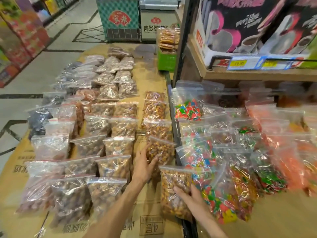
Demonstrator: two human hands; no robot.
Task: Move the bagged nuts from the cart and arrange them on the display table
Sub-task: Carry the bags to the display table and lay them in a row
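Clear zip bags of brown nuts lie in rows on a cardboard-covered display table [151, 219]. My left hand [143, 165] rests with spread fingers on one bag of orange-brown nuts [161, 151] in the right-hand column, touching its left edge. My right hand [192, 196] grips the lower right side of another bag of nuts [173, 186] that lies at the near end of the same column. Further bags of the same nuts [155, 109] continue the column away from me. No cart is visible.
Bags of colourful candy [202, 157] and orange sweets [291, 162] crowd the surface to the right, past a black rail [175, 127]. A wooden shelf [240, 74] with boxed goods hangs above them. Dark bagged goods [39, 117] line the table's left edge; aisle floor lies beyond.
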